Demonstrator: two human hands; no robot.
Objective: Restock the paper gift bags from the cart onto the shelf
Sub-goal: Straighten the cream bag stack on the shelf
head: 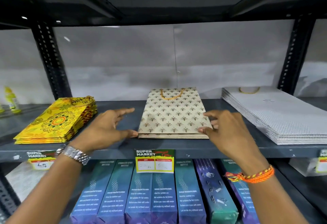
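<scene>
shop, "super market" price tag, stocked shelf

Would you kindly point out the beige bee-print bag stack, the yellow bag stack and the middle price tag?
beige bee-print bag stack (172,116): head view, centre of top bag's face.
yellow bag stack (56,121): head view, mandala print on top bag.
middle price tag (154,161): head view, centre of label.

- Grey metal shelf, dark slotted uprights at both sides.
- Left: yellow floral gift bags, stacked flat.
- Centre: beige bee-print gift bags, small flat pile, gold handle toward the back.
- Right: white dotted gift bags, thicker flat stack.
- Far left: yellow-green bottles, blurred.
- Front edge: price tag hanging.
</scene>
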